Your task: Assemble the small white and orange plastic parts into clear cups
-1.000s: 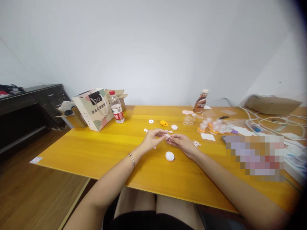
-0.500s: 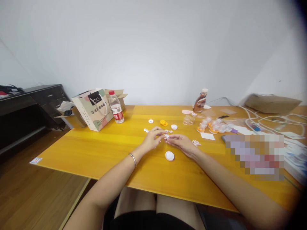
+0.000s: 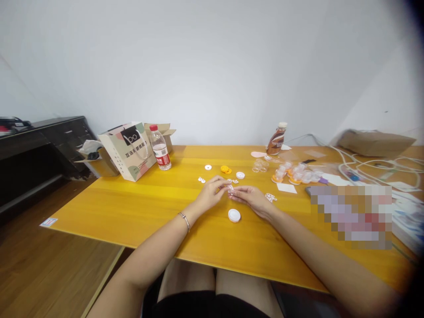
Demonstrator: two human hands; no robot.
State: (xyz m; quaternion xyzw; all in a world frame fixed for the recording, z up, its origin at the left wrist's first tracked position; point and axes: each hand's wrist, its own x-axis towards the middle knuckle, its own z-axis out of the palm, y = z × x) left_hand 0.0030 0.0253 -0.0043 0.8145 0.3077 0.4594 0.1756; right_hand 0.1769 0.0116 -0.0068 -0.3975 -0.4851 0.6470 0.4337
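Over the middle of the yellow wooden table [image 3: 139, 207], my left hand [image 3: 210, 193] and my right hand [image 3: 252, 198] meet fingertip to fingertip. Both pinch a small white perforated piece [image 3: 230, 188] between them. A metal bangle [image 3: 184, 220] circles my left wrist. Just in front of my hands lies a white round cap [image 3: 234, 215]. A second white perforated piece [image 3: 270, 197] rests by my right wrist. Small white bits [image 3: 201, 179], a white ring [image 3: 208, 167], an orange cap [image 3: 225, 169] and another white cap [image 3: 240, 175] lie just beyond my hands.
A paper gift bag [image 3: 129, 150], a water bottle [image 3: 160, 148] and a cardboard box [image 3: 167, 131] stand at the back left. A brown drink bottle [image 3: 276, 139], clear plastic cups on orange bases [image 3: 293, 173], white cables [image 3: 371, 168] and papers crowd the right. A dark cabinet [image 3: 39, 145] stands left.
My hands stay together on the small white piece, with only slight finger movement. The view has shifted a little.
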